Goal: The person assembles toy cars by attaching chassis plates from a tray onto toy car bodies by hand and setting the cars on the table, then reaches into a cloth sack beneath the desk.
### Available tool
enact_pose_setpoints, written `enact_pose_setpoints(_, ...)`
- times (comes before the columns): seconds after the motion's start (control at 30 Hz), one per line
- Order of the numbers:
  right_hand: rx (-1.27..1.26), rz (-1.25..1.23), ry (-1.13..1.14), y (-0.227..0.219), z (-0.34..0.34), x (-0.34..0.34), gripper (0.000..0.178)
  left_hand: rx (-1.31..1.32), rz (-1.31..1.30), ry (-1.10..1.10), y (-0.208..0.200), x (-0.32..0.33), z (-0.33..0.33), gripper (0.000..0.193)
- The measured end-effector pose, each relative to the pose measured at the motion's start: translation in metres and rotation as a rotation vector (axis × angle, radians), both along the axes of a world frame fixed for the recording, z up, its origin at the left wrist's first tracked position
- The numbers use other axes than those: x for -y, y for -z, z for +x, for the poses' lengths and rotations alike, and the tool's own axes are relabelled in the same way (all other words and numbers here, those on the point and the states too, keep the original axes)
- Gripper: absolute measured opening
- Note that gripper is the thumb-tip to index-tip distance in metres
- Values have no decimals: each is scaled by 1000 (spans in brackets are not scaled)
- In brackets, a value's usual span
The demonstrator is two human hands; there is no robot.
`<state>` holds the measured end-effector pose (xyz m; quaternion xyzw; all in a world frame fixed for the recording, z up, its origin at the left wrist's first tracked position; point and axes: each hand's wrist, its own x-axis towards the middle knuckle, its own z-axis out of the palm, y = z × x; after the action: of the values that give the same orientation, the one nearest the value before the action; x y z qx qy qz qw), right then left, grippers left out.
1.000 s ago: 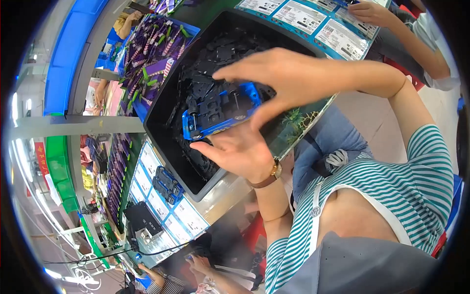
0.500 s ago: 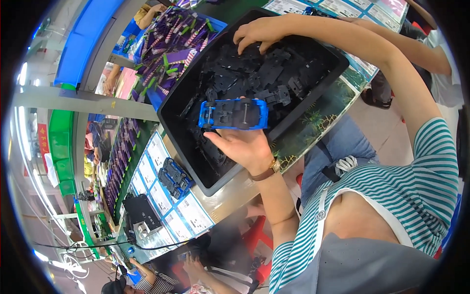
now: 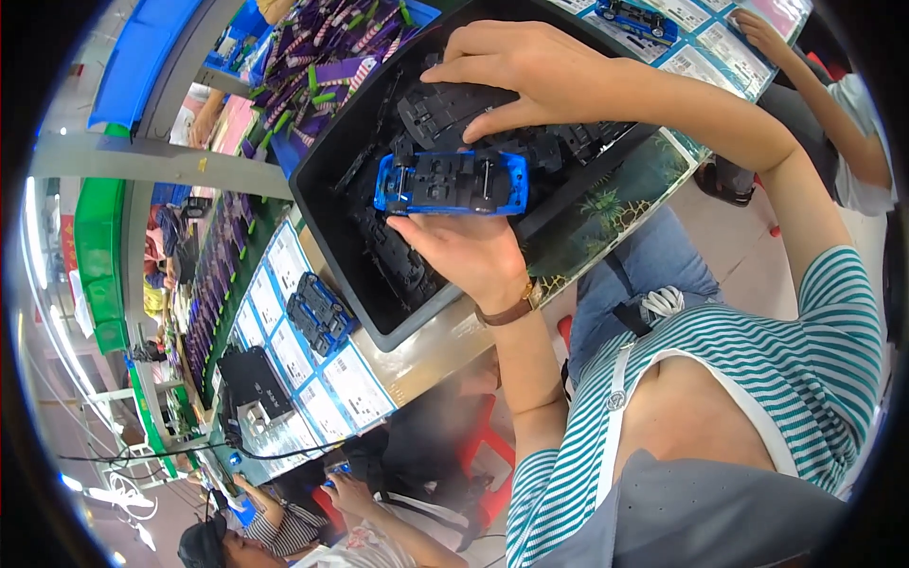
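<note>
Lifting back from the far part of the bin [image 3: 421,320], the right hand [image 3: 540,71] is now hovering close to the blue toy car [image 3: 452,183], where half a second ago it was reaching in among the black parts [image 3: 407,260]. The left hand [image 3: 478,256] is carrying the car over the bin, underside up, with the palm supporting it and the thumb lying along its near side; the fingers beneath are mostly hiding, but this grip is clearly keeping hold of it.

The car's long axis is running left to right across the view — roughly crosswise to the left forearm — and its two axles are facing upward. A black plate [image 3: 445,109] is showing just beyond the car's far long side, between the right fingers and thumb, and is also stretching sideways, nearly in line with the car. The right grip is arching over it, thumb well apart from fingers; whether it is actually pinching the plate, I cannot tell.

So the left hand is holding the car, while the right is coming from the far side, its thumb tip pointing down toward the car's far edge — near it, not visibly pressing
</note>
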<state>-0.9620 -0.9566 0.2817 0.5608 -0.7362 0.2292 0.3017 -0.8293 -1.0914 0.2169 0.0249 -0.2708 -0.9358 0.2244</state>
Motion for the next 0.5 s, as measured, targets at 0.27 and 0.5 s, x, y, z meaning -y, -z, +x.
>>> enact_pose_setpoints(0.27, 80, -67, 87, -1, 48, 7, 50, -75, 26, -39, 0, -4, -1, 63)
enact_pose_setpoints(0.5, 149, -93, 103, 1, 79, 32, 48, -36, -65, -119, 3, -8, 7, 62)
